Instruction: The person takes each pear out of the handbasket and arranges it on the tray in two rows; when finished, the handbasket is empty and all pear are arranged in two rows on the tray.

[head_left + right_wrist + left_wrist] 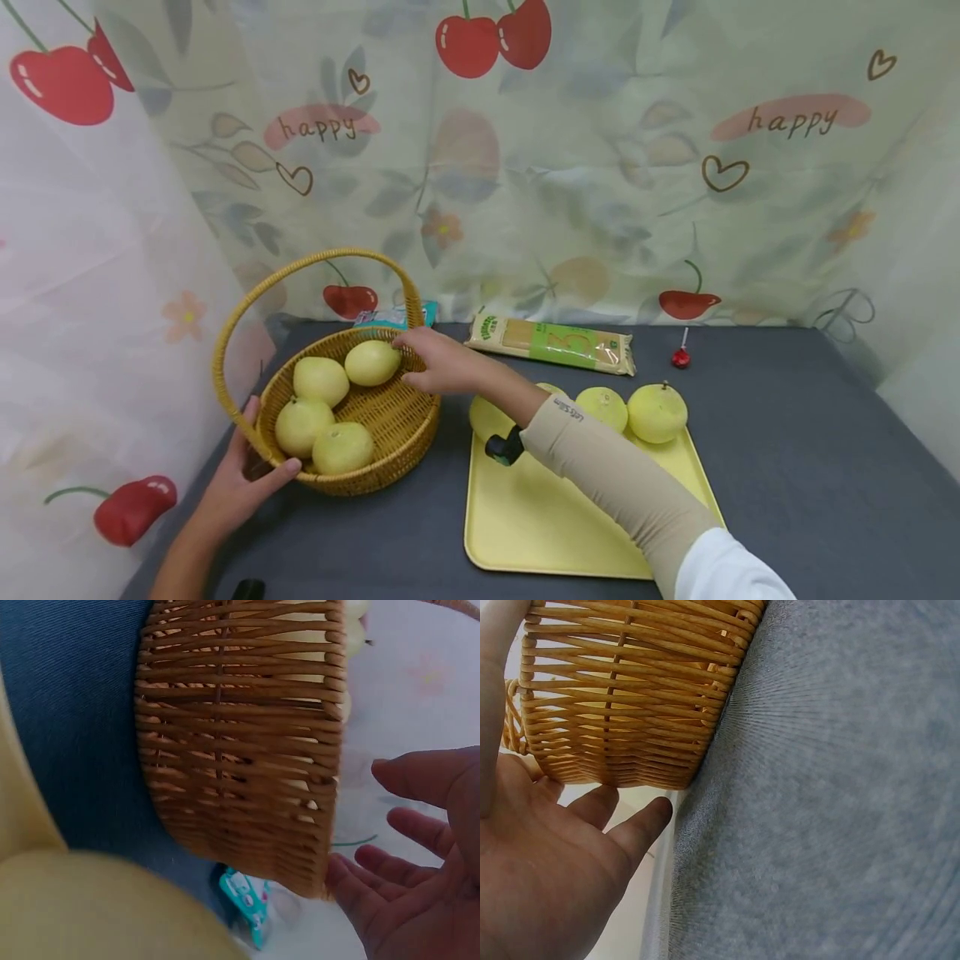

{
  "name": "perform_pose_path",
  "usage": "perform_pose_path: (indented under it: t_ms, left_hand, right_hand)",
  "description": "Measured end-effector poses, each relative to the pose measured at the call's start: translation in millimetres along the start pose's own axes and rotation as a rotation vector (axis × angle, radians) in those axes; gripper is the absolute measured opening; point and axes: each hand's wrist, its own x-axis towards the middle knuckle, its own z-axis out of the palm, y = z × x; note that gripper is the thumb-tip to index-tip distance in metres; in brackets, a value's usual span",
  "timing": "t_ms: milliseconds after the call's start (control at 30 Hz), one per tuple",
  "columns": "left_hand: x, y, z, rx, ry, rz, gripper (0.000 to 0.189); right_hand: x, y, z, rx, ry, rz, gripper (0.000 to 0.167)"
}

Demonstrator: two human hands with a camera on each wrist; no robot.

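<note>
A woven basket (405, 450) with an arched handle stands at the left of the table, with several pale yellow pears (342, 448) in it. Against its near left side rests my left hand (238, 475), thumb along the rim; the left wrist view shows the fingers (641, 832) spread and fairly straight. My right hand (450, 362) reaches over the basket's right rim, fingertips beside the rearmost pear (372, 363). Whether they touch that pear cannot be told. From the right wrist, the same hand (427, 862) appears spread, gripping nothing, near the rim.
A yellow tray (555, 525) right of the basket bears several more pears (657, 412), partly hidden by my right arm. Behind it lie a long green-and-tan packet (555, 343) and a red lollipop (680, 357). A teal packet (397, 316) sits behind the basket, before a printed curtain.
</note>
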Motion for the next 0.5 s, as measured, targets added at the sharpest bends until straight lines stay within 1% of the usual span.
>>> perform_pose_path:
  t_ms: [133,200,267,400,500]
  left_hand:
    - [-1.4,0.2,-1.7,0.001,0.0,-0.006,0.104]
    - [-1.6,0.7,-1.7,-0.004,-0.004,-0.011,0.104]
    - [-1.6,0.5,-1.3,-0.001,-0.006,-0.013,0.105]
    - [-0.7,0.9,-0.7,0.008,0.002,-0.009,0.104]
    - [-0.8,1.4,-0.8,0.01,0.011,0.003,0.104]
  right_hand:
    - [16.4,-1.2,12.8,0.013,-0.025,-0.025,0.057]
    - [23.0,-0.8,19.7,-0.006,-0.032,-0.029,0.062]
    - [28.7,-0.3,26.2,-0.031,-0.02,-0.029,0.066]
    - [38.4,-0.8,37.8,-0.074,0.016,0.008,0.072]
    - [43.6,-3.5,44.7,-0.144,0.004,0.049,0.077]
